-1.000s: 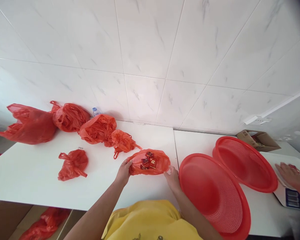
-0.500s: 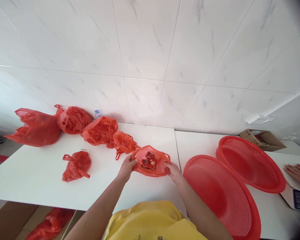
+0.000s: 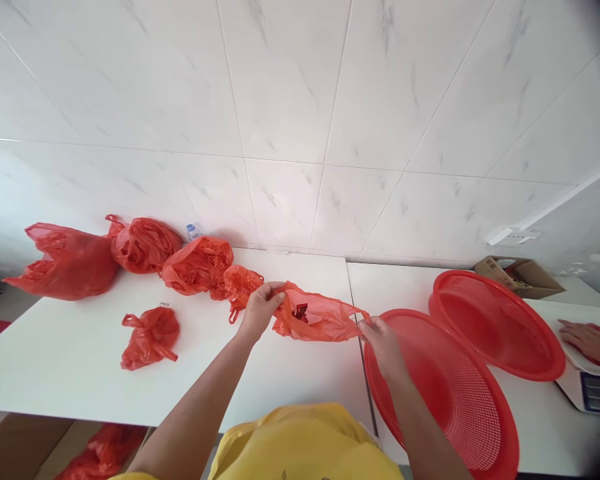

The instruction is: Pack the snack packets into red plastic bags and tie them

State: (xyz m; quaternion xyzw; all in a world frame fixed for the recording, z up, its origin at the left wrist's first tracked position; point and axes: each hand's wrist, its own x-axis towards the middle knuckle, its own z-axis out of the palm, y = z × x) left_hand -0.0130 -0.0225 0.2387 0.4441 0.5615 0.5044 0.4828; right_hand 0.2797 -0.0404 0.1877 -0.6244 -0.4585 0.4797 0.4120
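Stretched between my two hands is a thin red plastic bag [image 3: 330, 319], its mouth facing up toward me. My left hand [image 3: 261, 308] pinches the rim at one side. The handle end on the other side is gripped by my right hand [image 3: 380, 333]. Inside, a few small dark red packets [image 3: 300, 312] show in part; the rest are hidden by the plastic. A tied red bag [image 3: 151, 338] lies on the white table left of my left hand, and a small knotted bag [image 3: 243, 285] sits just behind that hand.
Several filled red bags [image 3: 145, 245] line the wall side at the left, with a bottle [image 3: 193, 232] behind. Two red plastic baskets [image 3: 510, 427] stand at right. Beyond are a cardboard box [image 3: 543, 283] and a scale [image 3: 570, 387] with another person's hand [image 3: 587, 340] over it.
My hands have moved apart and up, with the right hand going further right. The bag is pulled longer and narrower, and fewer packets show inside it.
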